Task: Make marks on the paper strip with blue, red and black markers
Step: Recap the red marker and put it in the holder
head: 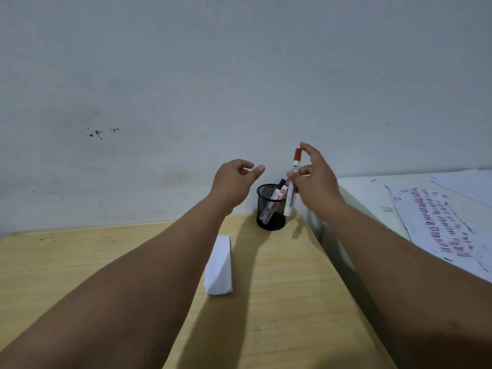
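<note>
Paper strip: the folded white paper strip (218,266) lies flat on the desk (279,302), about midway across it, between my two forearms and nearer my left one. It is well short of the far edge. I see no marks on the side facing up.

Red marker: the red marker (292,179) stands nearly upright in the air, red cap on top, its lower end just beside the cup's right rim. I cannot tell whether that end touches the rim.

Right hand: my right hand (316,182) holds the red marker by the middle of its white barrel, pinched between thumb and fingers, with my forefinger lifted up by the cap.

Left hand: my left hand (234,179) hangs in the air just left of the cup and above it, fingers loosely curled, thumb and forefinger apart, holding nothing.

Cup: the black mesh cup (271,207) stands at the desk's far edge, close to the far right corner, against the wall (239,75).

Other markers: a black-capped marker (274,198) leans in the cup, tilted to the right, its barrel showing through the mesh. A bit of blue (287,185) shows just behind it. I take it for another marker, but most of it is hidden.

Beside the desk: a white surface (367,193) adjoins the desk's right edge. On it lies a sheet of paper (436,222) covered with rows of red, black and blue strokes.
</note>
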